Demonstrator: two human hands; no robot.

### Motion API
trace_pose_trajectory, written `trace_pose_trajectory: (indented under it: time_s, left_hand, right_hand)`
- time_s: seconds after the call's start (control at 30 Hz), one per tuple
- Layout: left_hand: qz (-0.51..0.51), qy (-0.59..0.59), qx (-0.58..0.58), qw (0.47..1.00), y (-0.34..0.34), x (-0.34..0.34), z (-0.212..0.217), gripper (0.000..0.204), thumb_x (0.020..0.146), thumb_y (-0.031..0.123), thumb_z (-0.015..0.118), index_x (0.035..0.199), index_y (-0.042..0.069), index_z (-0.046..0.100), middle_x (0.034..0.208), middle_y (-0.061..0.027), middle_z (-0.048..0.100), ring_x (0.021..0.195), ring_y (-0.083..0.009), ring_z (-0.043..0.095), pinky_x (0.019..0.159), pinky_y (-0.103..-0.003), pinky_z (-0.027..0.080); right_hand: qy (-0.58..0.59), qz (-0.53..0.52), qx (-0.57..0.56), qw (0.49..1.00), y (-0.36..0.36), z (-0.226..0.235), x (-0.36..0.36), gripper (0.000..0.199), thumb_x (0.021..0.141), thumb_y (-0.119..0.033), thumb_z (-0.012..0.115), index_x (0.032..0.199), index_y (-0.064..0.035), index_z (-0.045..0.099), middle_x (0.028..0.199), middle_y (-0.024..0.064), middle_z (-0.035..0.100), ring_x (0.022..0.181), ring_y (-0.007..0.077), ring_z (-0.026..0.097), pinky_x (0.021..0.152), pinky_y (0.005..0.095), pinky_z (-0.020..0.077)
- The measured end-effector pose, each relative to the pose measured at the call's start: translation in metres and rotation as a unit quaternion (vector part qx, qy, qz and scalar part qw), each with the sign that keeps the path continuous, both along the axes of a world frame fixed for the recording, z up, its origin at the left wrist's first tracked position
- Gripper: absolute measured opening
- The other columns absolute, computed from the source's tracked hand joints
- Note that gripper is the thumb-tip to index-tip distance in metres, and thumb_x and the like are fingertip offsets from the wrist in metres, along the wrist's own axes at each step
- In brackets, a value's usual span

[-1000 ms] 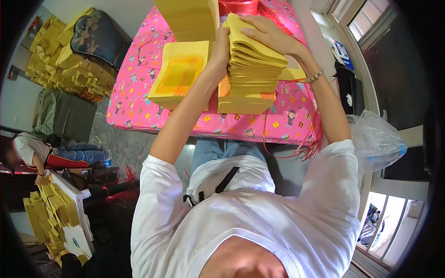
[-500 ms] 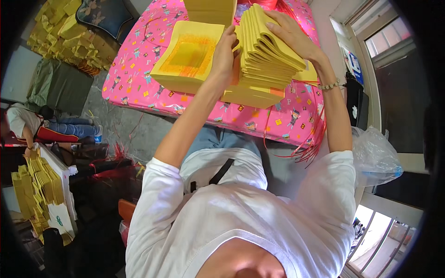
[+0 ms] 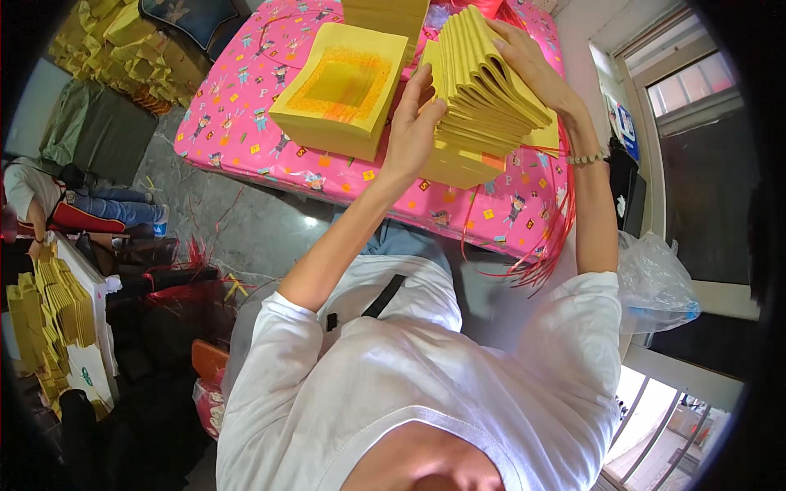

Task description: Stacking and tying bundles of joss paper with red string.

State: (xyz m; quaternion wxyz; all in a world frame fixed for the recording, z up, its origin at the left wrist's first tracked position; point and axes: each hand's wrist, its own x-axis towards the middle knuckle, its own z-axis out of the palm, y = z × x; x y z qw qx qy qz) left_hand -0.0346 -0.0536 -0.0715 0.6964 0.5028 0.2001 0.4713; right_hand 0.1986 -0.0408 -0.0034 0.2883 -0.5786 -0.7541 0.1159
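Folded yellow paper stack (image 3: pixel 483 90) sits fanned on lower paper block (image 3: pixel 458 168), on pink patterned surface (image 3: pixel 270 155). Left hand (image 3: pixel 413 127), thumb and fingers parted, at stack's left side; right hand (image 3: pixel 528 65) spread along right side. Printed paper block (image 3: pixel 336 86) at left.

Blocked just left of the left hand (image 3: pixel 414 127) by the stack (image 3: pixel 337 86), barred rightward by the folds (image 3: pixel 483 86); passable back beside the wrist, over the cloth (image 3: pixel 340 176)!

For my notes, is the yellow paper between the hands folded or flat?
Folded: the yellow paper shows rounded bends along its edge.
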Motion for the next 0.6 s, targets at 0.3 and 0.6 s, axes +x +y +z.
trace_pose_trajectory:
  time_s: [0.3, 0.6]
  left_hand:
    - [0.011, -0.013, 0.072, 0.997, -0.001, 0.006, -0.025, 0.06, 0.09, 0.005, 0.047, 0.145, 0.0, 0.022, 0.146, -0.017, 0.031, 0.134, -0.0238, 0.033, 0.108, -0.034, 0.029]
    - [0.0, 0.003, 0.028, 1.0, 0.0, 0.004, -0.012, 0.059, 0.092, 0.007, 0.046, 0.145, 0.0, 0.021, 0.146, -0.0165, 0.03, 0.134, -0.0233, 0.033, 0.108, -0.034, 0.028]
  right_hand:
    - [-0.007, -0.016, 0.006, 1.0, -0.005, 0.005, -0.009, 0.061, 0.096, -0.046, 0.039, 0.139, -0.0019, 0.038, 0.139, 0.0179, 0.041, 0.132, 0.03, 0.033, 0.111, 0.0395, 0.0221]
    - [-0.011, -0.022, -0.009, 1.0, -0.004, 0.004, -0.005, 0.062, 0.096, -0.047, 0.035, 0.139, -0.0021, 0.036, 0.141, 0.0159, 0.038, 0.134, 0.0276, 0.03, 0.112, 0.0378, 0.0186]
